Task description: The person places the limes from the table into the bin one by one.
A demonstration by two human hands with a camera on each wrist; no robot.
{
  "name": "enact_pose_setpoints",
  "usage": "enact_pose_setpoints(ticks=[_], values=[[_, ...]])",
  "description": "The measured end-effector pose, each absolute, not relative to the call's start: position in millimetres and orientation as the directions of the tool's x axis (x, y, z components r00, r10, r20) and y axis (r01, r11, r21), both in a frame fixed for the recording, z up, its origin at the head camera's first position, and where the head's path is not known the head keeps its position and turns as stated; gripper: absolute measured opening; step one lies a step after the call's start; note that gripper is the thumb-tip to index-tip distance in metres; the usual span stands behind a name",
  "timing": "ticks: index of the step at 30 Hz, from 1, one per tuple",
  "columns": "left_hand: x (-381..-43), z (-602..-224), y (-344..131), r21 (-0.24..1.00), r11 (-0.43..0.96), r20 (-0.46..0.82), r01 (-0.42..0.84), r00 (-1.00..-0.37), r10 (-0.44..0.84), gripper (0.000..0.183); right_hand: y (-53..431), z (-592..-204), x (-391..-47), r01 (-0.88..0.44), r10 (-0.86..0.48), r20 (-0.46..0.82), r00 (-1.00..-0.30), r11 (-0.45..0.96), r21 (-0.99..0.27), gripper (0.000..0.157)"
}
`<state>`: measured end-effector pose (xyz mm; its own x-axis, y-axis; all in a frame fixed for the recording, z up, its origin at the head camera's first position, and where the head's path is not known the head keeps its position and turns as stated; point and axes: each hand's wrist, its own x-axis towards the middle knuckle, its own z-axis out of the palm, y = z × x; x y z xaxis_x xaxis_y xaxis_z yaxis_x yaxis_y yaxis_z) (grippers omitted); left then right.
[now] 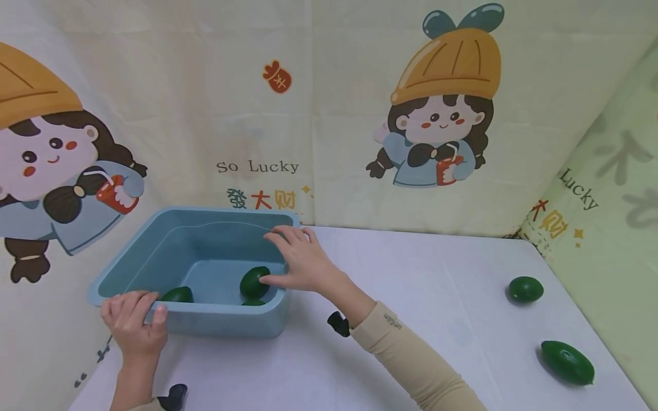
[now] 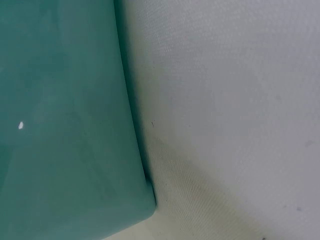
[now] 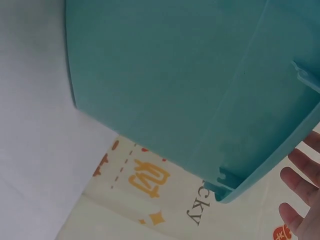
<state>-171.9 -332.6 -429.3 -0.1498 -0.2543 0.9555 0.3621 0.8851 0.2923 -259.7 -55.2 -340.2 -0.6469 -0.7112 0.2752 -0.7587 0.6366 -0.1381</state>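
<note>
A blue plastic basin (image 1: 226,319) stands on the left of the table, its side wall (image 2: 65,110) filling much of the left wrist view. My left hand (image 1: 135,325) grips its front rim near the left corner, thumb against the outside. Over the right rim spreads my right hand (image 1: 303,260), fingers extended toward the far corner; the right wrist view shows the fingers (image 3: 300,185) apart beside the rim. Its thumb overlaps a dark green oval fruit (image 1: 252,283) in the basin. Another green fruit (image 1: 178,294) lies at the front left inside, and part of a third (image 1: 254,302) shows behind the front wall.
Two more dark green fruits lie on the table's right side: a rounder one (image 1: 525,290) farther back and a longer one (image 1: 568,362) nearer. A white cloth (image 1: 411,285) covers the table. Printed cream curtains (image 1: 339,114) hang behind and beside it.
</note>
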Motion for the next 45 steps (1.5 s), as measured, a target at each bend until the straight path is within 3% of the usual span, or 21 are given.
enact_pose_setpoints(ticks=[14,30,45], values=[[-171,-421,-324,0.281,0.875,0.960,0.394,-0.110,-0.259,0.071,-11,-340,-260,-0.694,-0.623,0.321,-0.714,0.689,-0.207,0.072],[-170,-429,-332,0.304,0.890,0.950,0.340,-0.180,-0.255,0.073,66,-356,-252,-0.588,-0.486,0.375,-0.790,0.773,-0.238,0.066],[-170,-425,-328,0.300,0.883,0.953,0.361,-0.152,-0.262,0.073,134,-372,-239,-0.520,-0.367,0.474,-0.800,0.818,-0.245,0.063]])
